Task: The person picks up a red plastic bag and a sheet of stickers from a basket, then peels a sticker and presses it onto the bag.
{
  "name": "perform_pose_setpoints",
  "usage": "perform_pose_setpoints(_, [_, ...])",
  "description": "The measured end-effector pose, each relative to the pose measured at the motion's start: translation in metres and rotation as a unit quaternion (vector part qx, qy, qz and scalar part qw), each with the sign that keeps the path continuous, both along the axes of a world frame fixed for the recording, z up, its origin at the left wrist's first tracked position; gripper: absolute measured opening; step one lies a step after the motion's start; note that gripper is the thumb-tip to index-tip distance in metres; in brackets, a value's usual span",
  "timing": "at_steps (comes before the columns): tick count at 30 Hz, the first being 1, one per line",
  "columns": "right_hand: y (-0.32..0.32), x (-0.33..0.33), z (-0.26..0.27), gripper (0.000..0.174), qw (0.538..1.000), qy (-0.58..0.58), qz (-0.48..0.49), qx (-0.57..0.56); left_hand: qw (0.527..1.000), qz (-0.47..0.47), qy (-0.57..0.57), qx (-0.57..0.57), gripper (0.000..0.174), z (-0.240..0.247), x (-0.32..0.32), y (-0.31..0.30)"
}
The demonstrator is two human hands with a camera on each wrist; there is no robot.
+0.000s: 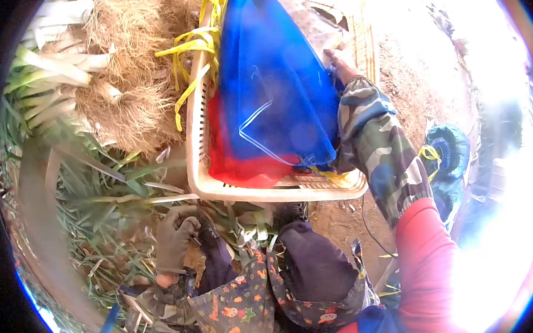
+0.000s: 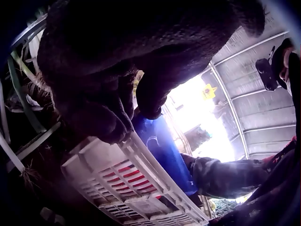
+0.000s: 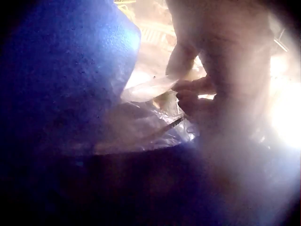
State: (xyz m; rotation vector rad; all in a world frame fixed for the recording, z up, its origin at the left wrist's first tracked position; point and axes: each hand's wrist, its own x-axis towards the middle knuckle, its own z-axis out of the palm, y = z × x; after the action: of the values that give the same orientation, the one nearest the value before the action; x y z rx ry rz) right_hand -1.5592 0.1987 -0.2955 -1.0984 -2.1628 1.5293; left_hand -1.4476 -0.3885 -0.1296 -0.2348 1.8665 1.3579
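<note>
My bare right hand (image 1: 342, 66) reaches into the far right part of a cream plastic basket (image 1: 277, 196). In the right wrist view its thumb and fingers pinch a thin, see-through plastic bag (image 3: 150, 89). A blue cloth with white lines (image 1: 275, 79) drapes over the basket's middle, and a red cloth (image 1: 243, 171) shows beneath it. My left hand (image 1: 176, 237), in a dark glove, hangs near my left knee with fingers loosely curled and nothing visible in them. From the left wrist view, the basket's slatted side (image 2: 127, 179) is just beyond that hand.
Leeks with thick dry roots (image 1: 129, 73) are heaped left of the basket. Loose green leaves (image 1: 100, 219) cover the ground in front of them. Yellow ties (image 1: 194, 46) hang on the basket's left rim. A blue-green bundle with a yellow tie (image 1: 449, 155) stands at right.
</note>
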Motion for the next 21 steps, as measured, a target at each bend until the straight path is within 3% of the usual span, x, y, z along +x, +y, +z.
perform_pose_setpoints(1, [0.000,0.001,-0.001,0.050,0.999,0.043,0.022,-0.023,0.999,-0.023,0.026,-0.006,0.028,0.001,0.000,0.003])
perform_pose_setpoints(2, [0.020,-0.003,-0.019,0.028,0.998,0.022,0.013,0.051,0.999,-0.032,0.029,-0.006,0.027,0.000,-0.003,0.005])
perform_pose_setpoints(3, [0.016,-0.005,-0.011,0.026,0.993,0.012,0.022,0.118,0.999,-0.036,0.027,-0.012,0.026,-0.001,-0.003,0.005])
perform_pose_setpoints(5, [0.030,-0.002,0.023,0.024,0.938,0.019,0.056,0.343,0.999,-0.026,0.021,-0.014,0.025,0.001,0.002,-0.001])
perform_pose_setpoints(7, [0.037,-0.007,0.069,0.025,0.891,0.079,0.084,0.440,1.000,-0.002,0.025,0.005,0.024,0.004,0.004,-0.004])
perform_pose_setpoints(9, [0.032,0.001,0.101,0.027,0.885,0.171,0.112,0.419,0.999,0.020,0.028,0.010,0.023,0.002,0.009,-0.009])
perform_pose_setpoints(10, [-0.017,0.010,0.146,0.027,0.949,0.161,0.037,0.268,0.999,0.029,0.033,0.017,0.023,0.000,0.009,-0.010])
perform_pose_setpoints(11, [-0.069,0.019,0.193,0.027,0.977,0.169,-0.061,0.113,0.999,0.032,0.024,-0.004,0.023,0.002,0.008,-0.008])
perform_pose_setpoints(14, [-0.047,0.058,0.199,0.025,0.970,0.165,-0.039,0.177,0.983,-0.064,0.167,-0.030,0.024,-0.034,0.017,-0.024])
perform_pose_setpoints(16, [-0.043,0.085,0.198,0.022,0.964,0.219,-0.077,0.126,0.999,0.010,0.029,0.029,0.022,-0.025,0.015,-0.014])
perform_pose_setpoints(18, [-0.082,0.096,0.206,0.018,0.940,0.323,-0.105,-0.028,0.998,0.042,-0.029,0.035,0.021,-0.015,0.012,-0.004])
perform_pose_setpoints(21, [-0.103,0.108,0.197,0.018,0.963,0.265,-0.053,-0.017,0.995,0.044,0.025,0.091,0.022,-0.009,0.014,0.008])
